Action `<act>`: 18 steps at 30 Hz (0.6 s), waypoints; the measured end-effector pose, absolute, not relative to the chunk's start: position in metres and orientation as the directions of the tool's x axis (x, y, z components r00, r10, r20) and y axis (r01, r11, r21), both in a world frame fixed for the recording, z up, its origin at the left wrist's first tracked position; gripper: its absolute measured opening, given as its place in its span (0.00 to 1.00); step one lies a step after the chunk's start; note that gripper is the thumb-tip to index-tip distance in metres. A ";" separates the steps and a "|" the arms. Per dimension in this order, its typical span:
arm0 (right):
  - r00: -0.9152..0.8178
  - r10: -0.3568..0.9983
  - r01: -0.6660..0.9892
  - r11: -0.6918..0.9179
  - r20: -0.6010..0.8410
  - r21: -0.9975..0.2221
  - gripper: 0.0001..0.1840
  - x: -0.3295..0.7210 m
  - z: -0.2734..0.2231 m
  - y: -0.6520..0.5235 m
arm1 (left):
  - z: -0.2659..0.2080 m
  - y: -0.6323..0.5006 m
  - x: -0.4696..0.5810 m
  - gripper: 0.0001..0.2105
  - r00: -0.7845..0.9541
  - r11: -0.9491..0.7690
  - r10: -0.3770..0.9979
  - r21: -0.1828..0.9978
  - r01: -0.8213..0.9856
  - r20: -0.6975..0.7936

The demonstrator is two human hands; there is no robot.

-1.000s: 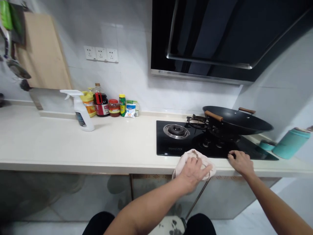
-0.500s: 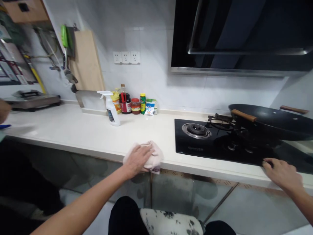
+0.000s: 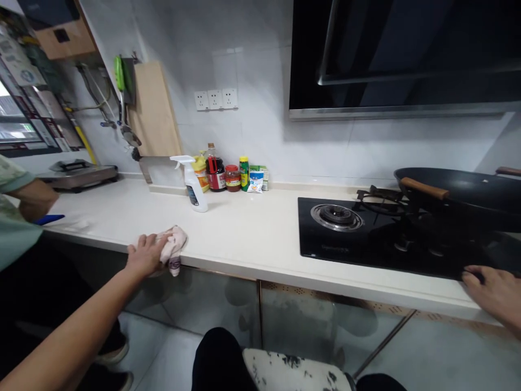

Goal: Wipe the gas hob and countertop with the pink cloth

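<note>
My left hand presses down on a pale pink cloth at the front edge of the white countertop. Its fingers lie over the cloth, and a darker corner hangs past the edge. On the right, my right hand rests on the counter's front edge by the black cooktop. Its thumb and forefinger are apart with nothing seen between them; the frame edge cuts off part of this hand. Behind the cloth stands a white spray bottle, upright.
Along the wall stand a dark sauce bottle, a red-lidded jar, a green shaker and a small packet. A wok sits on the cooktop. At left, a person's arm is near a blue object.
My left hand has slid the cloth leftward along the counter edge. The view has shifted left, showing more of the other person. My right hand stays at the cooktop's front.
</note>
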State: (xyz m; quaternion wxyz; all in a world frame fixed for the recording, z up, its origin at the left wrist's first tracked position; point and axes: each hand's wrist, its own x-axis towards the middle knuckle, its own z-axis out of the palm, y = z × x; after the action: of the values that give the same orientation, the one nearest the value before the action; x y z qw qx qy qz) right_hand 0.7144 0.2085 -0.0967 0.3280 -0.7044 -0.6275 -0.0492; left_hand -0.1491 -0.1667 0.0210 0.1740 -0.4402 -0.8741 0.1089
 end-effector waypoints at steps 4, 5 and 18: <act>0.145 0.903 0.962 -0.034 0.405 -0.269 0.23 0.708 -0.085 0.202 | 0.020 -0.169 -0.143 0.31 -0.461 0.520 0.854 -0.406 0.752 0.241; 0.151 0.902 0.964 -0.044 0.404 -0.262 0.22 0.705 -0.081 0.199 | 0.019 -0.168 -0.140 0.30 -0.427 0.494 0.869 -0.424 0.759 0.249; 0.241 0.882 0.922 -0.078 0.405 -0.380 0.19 0.675 -0.055 0.175 | 0.003 -0.116 -0.034 0.30 0.044 0.068 0.970 -0.440 0.895 0.238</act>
State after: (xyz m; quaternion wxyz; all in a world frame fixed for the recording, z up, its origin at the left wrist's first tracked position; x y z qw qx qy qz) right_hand 0.6754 0.1747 -0.0547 0.2881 -0.7332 -0.6150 -0.0347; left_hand -0.0343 -0.1155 0.0028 0.2478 -0.6786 -0.6873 0.0756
